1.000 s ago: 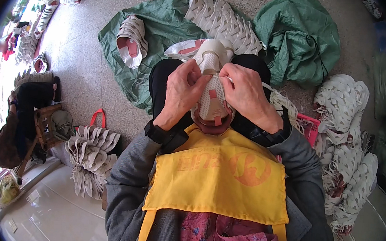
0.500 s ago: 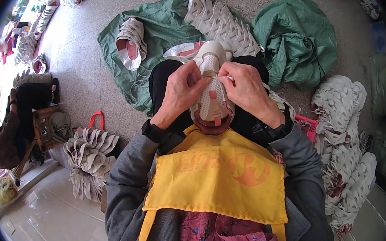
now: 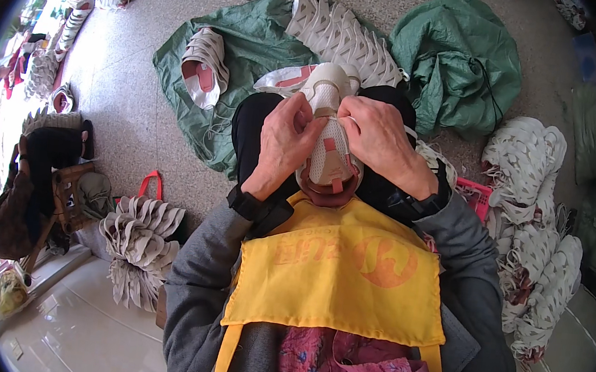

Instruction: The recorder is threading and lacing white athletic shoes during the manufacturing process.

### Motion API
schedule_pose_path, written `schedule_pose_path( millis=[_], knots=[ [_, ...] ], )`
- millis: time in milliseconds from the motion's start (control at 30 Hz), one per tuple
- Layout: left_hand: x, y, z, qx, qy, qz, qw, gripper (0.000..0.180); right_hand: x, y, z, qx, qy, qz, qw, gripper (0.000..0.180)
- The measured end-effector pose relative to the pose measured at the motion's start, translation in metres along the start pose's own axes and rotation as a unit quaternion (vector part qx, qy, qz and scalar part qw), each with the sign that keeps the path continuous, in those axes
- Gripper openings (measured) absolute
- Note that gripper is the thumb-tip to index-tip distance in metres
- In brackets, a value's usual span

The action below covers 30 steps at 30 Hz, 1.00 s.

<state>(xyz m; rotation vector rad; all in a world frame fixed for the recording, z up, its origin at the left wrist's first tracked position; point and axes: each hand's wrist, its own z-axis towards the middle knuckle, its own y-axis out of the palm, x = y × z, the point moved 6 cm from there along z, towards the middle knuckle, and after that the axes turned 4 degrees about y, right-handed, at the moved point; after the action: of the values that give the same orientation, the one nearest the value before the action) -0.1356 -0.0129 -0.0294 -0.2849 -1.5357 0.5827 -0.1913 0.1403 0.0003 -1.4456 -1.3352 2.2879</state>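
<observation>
A white and beige shoe upper (image 3: 329, 153) with pink patches and a pinkish collar rests between my knees, its collar towards my yellow apron (image 3: 340, 270). From the left, my left hand (image 3: 284, 141) is closed in a pinch at the upper's lacing area; what is in its fingertips is hidden. My right hand (image 3: 383, 138) pinches at the same spot from the right, on what looks like a pale shoelace, mostly covered by the fingers. Only a small gap separates the fingertips of both hands. The pale toe (image 3: 327, 80) points away from me.
Beyond my knees, a green sack (image 3: 249, 28) lies spread, with nested uppers (image 3: 206, 60) and a longer row (image 3: 342, 38) on it. Another green sack (image 3: 456, 65) is bunched at right. Stacked uppers (image 3: 525, 166) stand by a pink basket (image 3: 472, 197). A person (image 3: 20, 207) sits far left.
My hands stay at the same place on the upper. The white bit that showed at my right fingertips is now covered, and those fingers have closed in slightly.
</observation>
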Motion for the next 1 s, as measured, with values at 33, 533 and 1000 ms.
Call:
schedule_pose_path(
  millis=[33, 533, 1000],
  knots=[
    [0.001, 0.000, 0.000, 0.000, 0.000, 0.002, 1.000, 0.026, 0.000, 0.001, 0.000, -0.002, -0.001, -0.004, 1.000, 0.007],
    [-0.007, 0.001, -0.001, -0.007, 0.014, -0.016, 1.000, 0.026, -0.001, 0.002, 0.012, -0.053, -0.096, -0.077, 0.991, 0.008],
    [-0.007, 0.000, -0.001, -0.010, 0.040, -0.028, 0.999, 0.026, 0.013, -0.001, 0.024, -0.132, -0.038, 0.058, 0.989, 0.009]
  ],
)
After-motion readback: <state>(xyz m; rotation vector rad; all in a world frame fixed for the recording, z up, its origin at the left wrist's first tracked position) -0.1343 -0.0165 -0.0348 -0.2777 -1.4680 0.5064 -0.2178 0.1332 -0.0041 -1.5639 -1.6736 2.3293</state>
